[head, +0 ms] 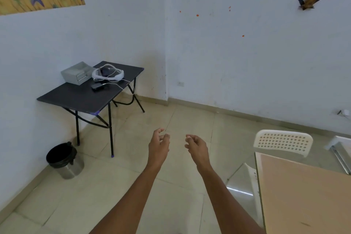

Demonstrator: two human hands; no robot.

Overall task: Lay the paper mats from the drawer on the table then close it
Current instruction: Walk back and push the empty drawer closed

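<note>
A small grey drawer unit (pixel 77 73) stands on the far left corner of a dark folding table (pixel 79 97) against the left wall; its drawers look pushed in. No paper mats show. My left hand (pixel 159 144) and my right hand (pixel 196 145) hang in mid-air over the floor, well short of the table. Their fingers are loosely curled and hold nothing.
A white headset (pixel 108 75) with cables and a dark phone (pixel 97 87) lie on the folding table. A bin with a black liner (pixel 63 159) stands by the table leg. At the right are a white perforated chair (pixel 283 141) and a light wooden tabletop (pixel 307 195).
</note>
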